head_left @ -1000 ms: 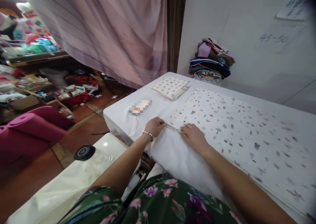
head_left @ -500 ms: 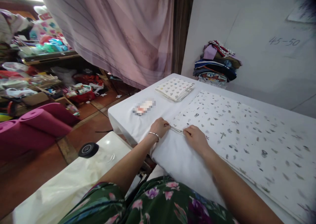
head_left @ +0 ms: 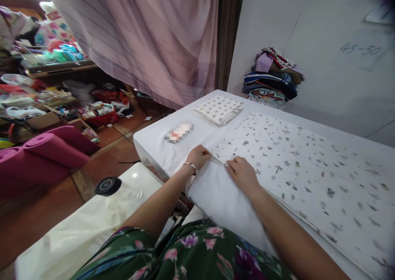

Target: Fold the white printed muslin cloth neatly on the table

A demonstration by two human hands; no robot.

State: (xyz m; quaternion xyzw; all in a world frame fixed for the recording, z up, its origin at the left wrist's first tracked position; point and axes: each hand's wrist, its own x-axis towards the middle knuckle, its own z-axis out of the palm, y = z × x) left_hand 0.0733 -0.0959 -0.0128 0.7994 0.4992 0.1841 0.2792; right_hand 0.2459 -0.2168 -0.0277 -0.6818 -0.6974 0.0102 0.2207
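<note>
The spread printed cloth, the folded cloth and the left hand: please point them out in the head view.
Spread printed cloth (head_left: 298, 171), head view: middle of its patterned top.
Folded cloth (head_left: 217, 108), head view: middle of its upper face.
Left hand (head_left: 198, 156), head view: back of the hand.

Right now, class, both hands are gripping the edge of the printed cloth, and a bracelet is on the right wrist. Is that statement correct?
Not quite: the bracelet is on the left wrist, not the right, as the head view shows. The left hand and right hand are indeed both gripping the edge of the printed cloth.
</note>
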